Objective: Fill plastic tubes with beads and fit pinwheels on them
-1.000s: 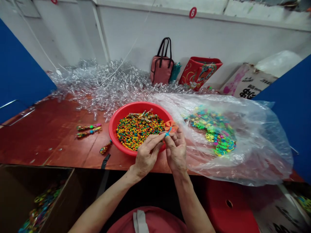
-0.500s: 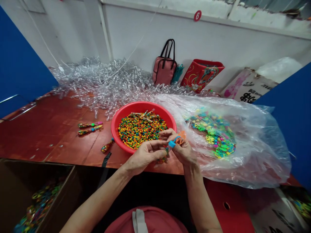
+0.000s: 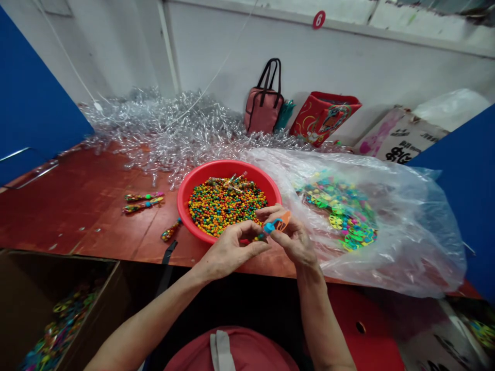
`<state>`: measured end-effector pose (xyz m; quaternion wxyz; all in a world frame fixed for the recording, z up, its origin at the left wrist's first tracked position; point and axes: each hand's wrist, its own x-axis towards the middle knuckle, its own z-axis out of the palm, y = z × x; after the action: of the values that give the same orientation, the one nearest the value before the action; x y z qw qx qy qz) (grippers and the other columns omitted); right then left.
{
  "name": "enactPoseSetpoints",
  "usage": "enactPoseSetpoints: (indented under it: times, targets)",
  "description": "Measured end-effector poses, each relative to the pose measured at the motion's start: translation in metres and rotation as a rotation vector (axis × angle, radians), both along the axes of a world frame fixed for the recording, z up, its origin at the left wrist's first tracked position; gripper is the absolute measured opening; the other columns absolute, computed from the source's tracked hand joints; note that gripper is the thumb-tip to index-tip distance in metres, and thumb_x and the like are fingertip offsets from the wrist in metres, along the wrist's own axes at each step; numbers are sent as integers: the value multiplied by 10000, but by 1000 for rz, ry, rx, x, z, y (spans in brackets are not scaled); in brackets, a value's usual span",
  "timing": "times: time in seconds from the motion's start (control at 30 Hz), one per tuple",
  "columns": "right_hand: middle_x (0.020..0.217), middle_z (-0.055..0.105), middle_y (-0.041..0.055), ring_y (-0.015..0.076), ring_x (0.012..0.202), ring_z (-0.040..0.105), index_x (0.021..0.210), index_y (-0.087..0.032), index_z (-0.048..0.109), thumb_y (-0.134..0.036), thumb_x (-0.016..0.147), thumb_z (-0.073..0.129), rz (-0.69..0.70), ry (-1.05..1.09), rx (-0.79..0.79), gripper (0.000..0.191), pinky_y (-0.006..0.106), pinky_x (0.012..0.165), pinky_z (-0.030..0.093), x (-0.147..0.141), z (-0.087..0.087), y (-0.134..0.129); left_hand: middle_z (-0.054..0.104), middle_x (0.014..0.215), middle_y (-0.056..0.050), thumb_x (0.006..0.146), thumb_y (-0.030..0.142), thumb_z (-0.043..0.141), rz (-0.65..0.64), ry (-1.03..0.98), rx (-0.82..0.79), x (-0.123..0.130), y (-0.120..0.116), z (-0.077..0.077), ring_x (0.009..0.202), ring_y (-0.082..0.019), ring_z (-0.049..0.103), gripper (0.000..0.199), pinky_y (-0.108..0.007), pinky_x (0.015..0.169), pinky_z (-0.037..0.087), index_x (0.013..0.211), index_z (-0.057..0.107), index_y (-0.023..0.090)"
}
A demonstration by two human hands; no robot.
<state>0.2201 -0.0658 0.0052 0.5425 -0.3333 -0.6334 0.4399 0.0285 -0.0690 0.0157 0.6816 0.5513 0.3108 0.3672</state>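
Observation:
My left hand [image 3: 232,248] is closed around a small clear bottle of coloured beads [image 3: 260,237], mostly hidden by the fingers, at the front right of a red basin [image 3: 185,224]. My right hand [image 3: 297,241] pinches the blue cap [image 3: 268,227] at the bottle's top, with an orange plastic piece [image 3: 283,221] beside it. The basin holds many small coloured beads [image 3: 216,211] and several clear empty tubes [image 3: 234,182]. Two filled bottles [image 3: 142,206] lie left of the basin, and another [image 3: 170,231] rests against its left front side.
Clear tubes [image 3: 162,121] are heaped along the wall. A plastic bag [image 3: 410,232] with coloured pieces [image 3: 353,226] spreads at the right. Behind stand a pink bag [image 3: 263,111] and a red bag [image 3: 320,118]. A cardboard box [image 3: 93,322] is at the lower left.
The bottle and blue cap have shifted slightly left and are tilted differently. My left thumb has moved lower and straightened. The view has shifted slightly.

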Motion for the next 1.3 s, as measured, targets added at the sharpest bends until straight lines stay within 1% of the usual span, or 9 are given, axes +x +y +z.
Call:
enactPoseSetpoints:
  times: [0.2,0.37,0.43,0.6,0.77,0.97,1.17,1.23,1.3]
  targets:
    - [1141,757,83,267,1095,679,892,-256,774,-411,886,810,-33,13,-30,160,439,955,563,0,1,-2,716,938,-87,946,518,672,-213,7,-16,-8,0,-3,812,-178,628,401,-279,724,500,1012,758,132]
    - [1130,769,75,264,1082,680,925,-266,775,-402,910,786,-47,-13,10,138,456,973,551,-2,0,-6,693,925,-36,836,363,818,13,77,93,-7,-4,-4,823,-150,605,265,-255,774,477,970,718,157]
    - [1129,768,73,265,1080,681,926,-268,775,-399,907,788,-44,-19,10,133,458,973,551,-2,0,-8,690,948,-38,836,367,819,19,55,116,-7,-4,-2,866,-159,612,261,-260,805,485,964,717,164]
    - [1124,760,80,263,1077,679,895,-257,775,-413,895,799,-30,-26,-5,157,439,947,568,-1,1,-9,699,873,-60,978,494,629,-244,15,-5,-11,-2,-5,708,-136,579,387,-261,685,478,1064,742,133]
    - [1135,761,80,242,1052,691,959,-255,767,-363,930,770,-14,-51,33,112,437,956,568,-3,-3,-11,715,985,-50,871,377,805,48,106,116,-8,-7,-17,904,-175,637,250,-265,816,508,966,701,170]
    - [1221,762,86,240,1143,695,1089,-261,788,-369,960,743,140,-118,88,175,443,1027,546,3,-6,-11,760,1156,-86,918,372,751,-129,162,90,-6,-10,-16,1105,-247,686,278,-352,1007,525,1126,755,188]
    - [1171,773,77,229,1086,709,1019,-254,773,-373,891,825,-57,-16,50,182,423,1015,557,3,-12,-26,766,1134,-89,916,404,749,107,326,309,1,-16,-16,1071,-271,690,262,-388,1008,532,1093,794,217]
    - [1175,769,75,230,1086,709,1008,-257,769,-392,878,836,-35,20,23,199,418,1004,565,7,-11,-33,764,1071,-100,945,475,709,-60,255,203,2,-17,-16,944,-241,705,314,-357,904,570,1073,795,202]
    - [1159,769,73,234,1079,709,994,-259,772,-414,872,839,47,45,27,208,422,987,571,13,-10,-38,757,983,-124,994,566,608,-334,155,15,4,-18,-17,784,-205,701,450,-325,766,584,1050,790,159]
